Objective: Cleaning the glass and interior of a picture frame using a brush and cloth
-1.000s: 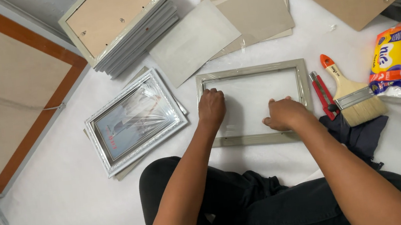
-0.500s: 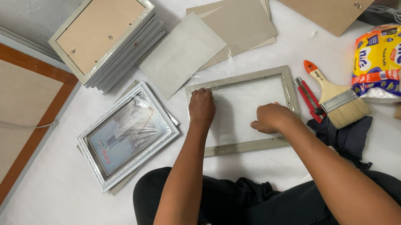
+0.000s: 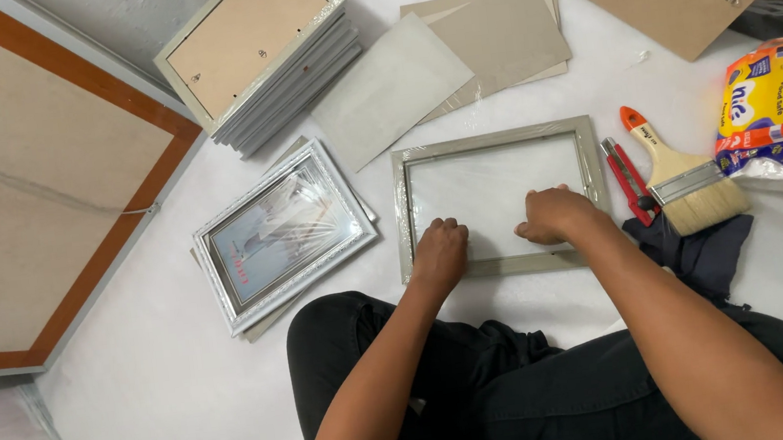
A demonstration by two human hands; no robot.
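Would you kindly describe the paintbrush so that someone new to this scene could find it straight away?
Start at the grey empty frame lying on the white floor under both hands. Just past its right edge lies a red utility knife, and beside that the paintbrush. It alone has an orange-tipped pale wooden handle, a metal band and light bristles fanned towards the dark cloth.

A white floor (image 3: 168,413) fills the room, evenly lit with soft shadows. At left lies a large tan board (image 3: 4,185) with an orange-brown border; a grey wall (image 3: 123,15) edges the top.
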